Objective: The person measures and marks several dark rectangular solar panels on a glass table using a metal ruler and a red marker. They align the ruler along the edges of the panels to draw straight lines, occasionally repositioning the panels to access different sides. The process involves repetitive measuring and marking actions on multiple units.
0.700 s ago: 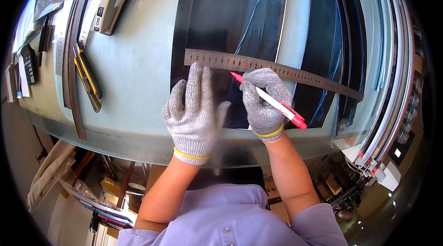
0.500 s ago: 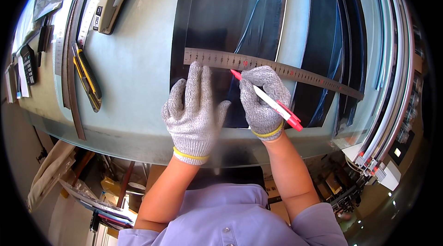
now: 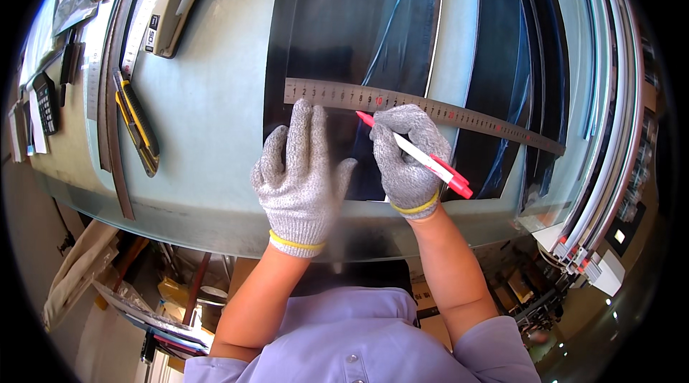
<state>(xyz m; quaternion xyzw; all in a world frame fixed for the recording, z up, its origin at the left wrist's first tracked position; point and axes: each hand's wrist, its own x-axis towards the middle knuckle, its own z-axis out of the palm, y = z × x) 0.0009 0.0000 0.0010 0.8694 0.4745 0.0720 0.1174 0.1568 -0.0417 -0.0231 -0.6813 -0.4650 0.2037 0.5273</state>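
Observation:
A steel ruler [image 3: 416,109] lies crosswise over dark, glossy sheet material [image 3: 344,24]. My left hand [image 3: 298,175], in a grey knit glove with a yellow cuff edge, rests palm down with its fingers stretched out. Two of its fingertips touch the ruler's lower edge near the left end. In a matching glove, my right hand [image 3: 410,157] grips a red and white pen [image 3: 430,162]. The pen's red tip points up and left, at the ruler's lower edge. A second dark strip [image 3: 495,38] passes under the ruler further right.
On the left of the glass-like tabletop [image 3: 208,96] lie a yellow and black utility knife [image 3: 136,123], a large stapler [image 3: 179,6] and a calculator [image 3: 44,101]. Long metal strips [image 3: 108,117] run beside the knife. Long rails [image 3: 624,96] line the right edge.
The view has shifted very slightly. Both hands, the pen and the ruler hold nearly the same places; the pen tip sits a touch lower and further left.

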